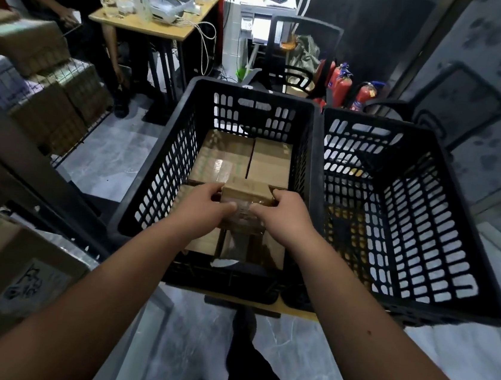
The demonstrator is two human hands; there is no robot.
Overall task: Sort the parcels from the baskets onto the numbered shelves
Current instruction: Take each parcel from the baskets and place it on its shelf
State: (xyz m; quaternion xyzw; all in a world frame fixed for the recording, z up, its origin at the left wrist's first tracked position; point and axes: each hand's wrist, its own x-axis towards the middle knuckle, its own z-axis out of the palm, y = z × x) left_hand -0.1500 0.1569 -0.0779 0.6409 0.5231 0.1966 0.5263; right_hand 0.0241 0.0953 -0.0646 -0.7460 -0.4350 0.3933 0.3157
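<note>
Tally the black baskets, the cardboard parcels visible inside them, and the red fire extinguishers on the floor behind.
Black baskets: 2, the left basket and the right basket.
Parcels visible in the baskets: at least 5, all in the left one, including the parcel gripped by the left hand and right hand.
Fire extinguishers: about 3.
Total: about 10.

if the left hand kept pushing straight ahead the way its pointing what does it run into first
Probably the two cardboard boxes lying flat at the far end of the left basket, then its far wall. The left hand already grips the small parcel, and depth is hard to judge.
</note>
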